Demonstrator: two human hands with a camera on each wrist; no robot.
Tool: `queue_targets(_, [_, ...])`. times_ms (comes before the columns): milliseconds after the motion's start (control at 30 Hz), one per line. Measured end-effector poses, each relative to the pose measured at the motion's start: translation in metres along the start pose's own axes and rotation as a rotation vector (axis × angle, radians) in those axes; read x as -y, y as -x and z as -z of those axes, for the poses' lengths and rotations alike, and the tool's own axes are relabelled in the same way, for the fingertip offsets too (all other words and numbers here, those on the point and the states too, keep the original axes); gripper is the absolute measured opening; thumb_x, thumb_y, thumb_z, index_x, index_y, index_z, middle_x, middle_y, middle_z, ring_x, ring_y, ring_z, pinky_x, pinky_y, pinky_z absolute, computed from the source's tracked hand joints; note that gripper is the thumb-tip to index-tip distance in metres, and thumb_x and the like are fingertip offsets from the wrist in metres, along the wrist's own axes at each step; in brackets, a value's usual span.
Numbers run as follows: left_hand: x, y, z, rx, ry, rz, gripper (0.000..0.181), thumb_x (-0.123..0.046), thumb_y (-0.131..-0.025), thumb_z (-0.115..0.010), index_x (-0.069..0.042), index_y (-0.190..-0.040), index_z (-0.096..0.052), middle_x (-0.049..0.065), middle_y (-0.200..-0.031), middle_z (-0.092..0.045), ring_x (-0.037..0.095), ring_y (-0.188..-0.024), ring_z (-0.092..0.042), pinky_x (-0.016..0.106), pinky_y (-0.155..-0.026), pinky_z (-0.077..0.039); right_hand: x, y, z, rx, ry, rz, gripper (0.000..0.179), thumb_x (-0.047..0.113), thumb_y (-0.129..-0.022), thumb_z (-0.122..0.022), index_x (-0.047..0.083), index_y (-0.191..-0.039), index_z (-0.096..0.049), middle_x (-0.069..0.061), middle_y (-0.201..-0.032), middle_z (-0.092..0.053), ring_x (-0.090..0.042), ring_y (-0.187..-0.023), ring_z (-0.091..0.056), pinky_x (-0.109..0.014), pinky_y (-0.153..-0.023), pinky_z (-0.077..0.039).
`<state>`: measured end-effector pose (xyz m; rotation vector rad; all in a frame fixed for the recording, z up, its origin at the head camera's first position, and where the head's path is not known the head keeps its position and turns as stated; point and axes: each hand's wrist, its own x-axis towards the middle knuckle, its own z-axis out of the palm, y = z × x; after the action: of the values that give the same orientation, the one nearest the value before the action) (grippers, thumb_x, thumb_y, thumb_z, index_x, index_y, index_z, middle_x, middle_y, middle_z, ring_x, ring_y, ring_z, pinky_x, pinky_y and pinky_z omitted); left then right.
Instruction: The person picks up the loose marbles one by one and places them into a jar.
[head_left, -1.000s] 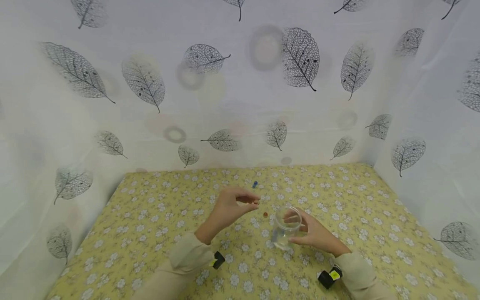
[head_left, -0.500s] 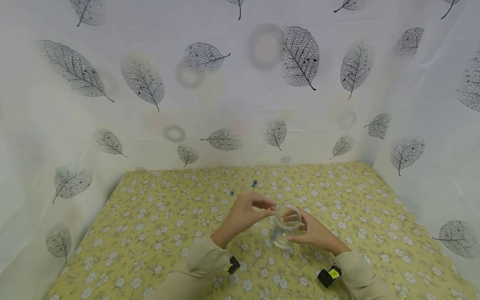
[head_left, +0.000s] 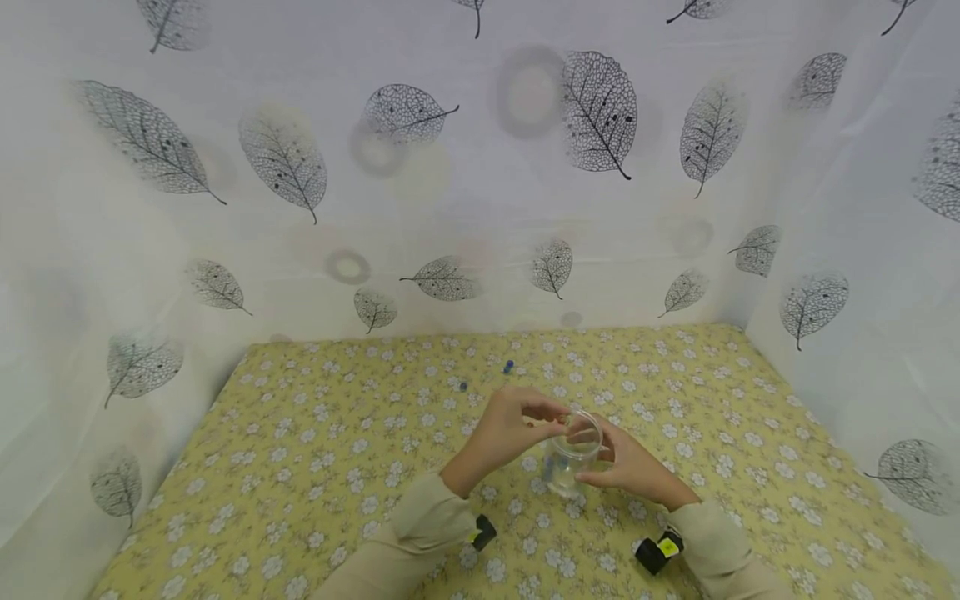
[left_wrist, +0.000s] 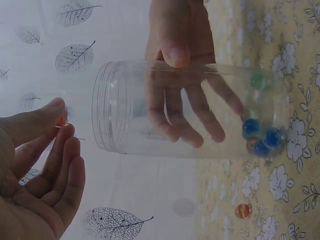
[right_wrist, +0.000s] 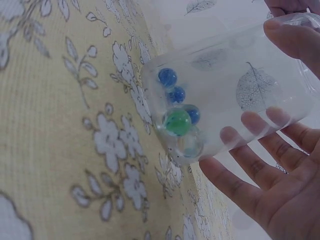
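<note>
My left hand (head_left: 517, 425) is at the mouth of a clear jar (head_left: 558, 475) in the head view. Thumb and index finger pinch an orange glass marble (left_wrist: 62, 120), seen just outside the jar's rim in the left wrist view. My right hand (right_wrist: 280, 185) holds the jar upright on the cloth, thumb on one side and fingers spread along the other. At the jar's bottom lie several marbles, among them a blue marble (left_wrist: 250, 128) and a green marble (right_wrist: 177, 121). Another orange marble (left_wrist: 243, 210) rests on the cloth beside the jar.
A yellow floral cloth (head_left: 300, 500) covers the table. Behind the hands lie blue marbles (head_left: 508, 367), and a single dark marble (head_left: 463, 386) sits further left. White leaf-print curtains (head_left: 465, 192) enclose the back and sides.
My left hand has moved right with the pinched marble, from beside the jar to its mouth. The dark marble behind that hand has come into sight. My right hand and the jar stay put.
</note>
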<state>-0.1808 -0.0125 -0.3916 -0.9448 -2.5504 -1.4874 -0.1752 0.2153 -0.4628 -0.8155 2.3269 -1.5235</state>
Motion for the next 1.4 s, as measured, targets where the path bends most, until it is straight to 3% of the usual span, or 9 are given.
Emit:
queue_targets(267, [0.000,0.000,0.000,0.008,-0.022,0.011,0.020,-0.018,-0.082,-0.072,-0.014,-0.101,-0.073,0.002,-0.099,-0.072,0.007,-0.085,-0.066,0.018,-0.075,-0.054,-0.001,-0.001,0.000,0.004,0.025,0.014,0.059,0.011,-0.086,-0.067,0.006,-0.137,-0.036,-0.022,-0.133,-0.045,-0.044,-0.120,-0.047,-0.041,-0.092,-0.051])
queue_targets(433, [0.001,0.000,0.002,0.003,0.011,0.006,0.021,-0.016,-0.082,-0.073,-0.012,-0.102,-0.073,0.003,-0.099,-0.072,0.007,-0.084,-0.065,0.026,-0.078,-0.056,-0.001,-0.001,0.000,-0.002,0.040,0.019,0.057,0.011,-0.086,-0.068,0.006,-0.135,-0.038,-0.021,-0.133,-0.046,-0.044,-0.119,-0.048,-0.041,-0.091,-0.052])
queue_targets(567, [0.003,0.001,0.005,0.009,0.023,0.010,0.023,-0.017,-0.082,-0.073,-0.013,-0.104,-0.073,0.002,-0.100,-0.072,0.008,-0.085,-0.065,0.026,-0.079,-0.056,-0.001,-0.001,-0.001,-0.007,0.037,0.009,0.057,0.010,-0.086,-0.068,0.007,-0.135,-0.038,-0.020,-0.132,-0.046,-0.043,-0.119,-0.048,-0.041,-0.090,-0.052])
queue_targets(767, [0.011,0.004,0.014,0.040,-0.003,-0.006,0.027,-0.021,-0.084,-0.070,-0.013,-0.110,-0.070,0.003,-0.105,-0.070,0.010,-0.089,-0.064,0.030,-0.084,-0.055,-0.002,-0.001,-0.001,-0.002,0.025,0.011,0.060,0.009,-0.086,-0.068,0.003,-0.137,-0.036,-0.021,-0.132,-0.046,-0.046,-0.119,-0.047,-0.042,-0.091,-0.052])
queue_targets(933, [0.017,0.007,0.026,0.028,-0.033,0.025,0.029,-0.021,-0.083,-0.071,-0.016,-0.112,-0.069,0.003,-0.106,-0.070,0.015,-0.093,-0.065,0.033,-0.084,-0.055,-0.003,-0.002,-0.001,-0.006,0.050,0.009,0.061,0.011,-0.086,-0.068,0.001,-0.137,-0.036,-0.022,-0.131,-0.046,-0.046,-0.119,-0.047,-0.042,-0.090,-0.052])
queue_targets(1200, [0.045,0.007,0.050,-0.039,-0.035,0.073,0.031,-0.017,-0.083,-0.071,-0.012,-0.114,-0.068,0.009,-0.106,-0.069,0.019,-0.094,-0.065,0.038,-0.084,-0.055,-0.002,-0.002,-0.001,-0.009,0.051,0.014,0.061,0.012,-0.086,-0.068,0.004,-0.138,-0.036,-0.021,-0.132,-0.046,-0.045,-0.119,-0.046,-0.028,-0.092,-0.050])
queue_targets(1400, [0.071,0.009,0.066,-0.078,-0.039,0.180,0.031,-0.017,-0.084,-0.071,-0.015,-0.115,-0.068,0.006,-0.106,-0.069,0.018,-0.094,-0.065,0.031,-0.084,-0.055,-0.004,-0.002,-0.001,-0.006,0.038,0.012,0.062,0.012,-0.086,-0.068,0.004,-0.138,-0.035,-0.021,-0.133,-0.045,-0.045,-0.119,-0.046,-0.019,-0.090,-0.048])
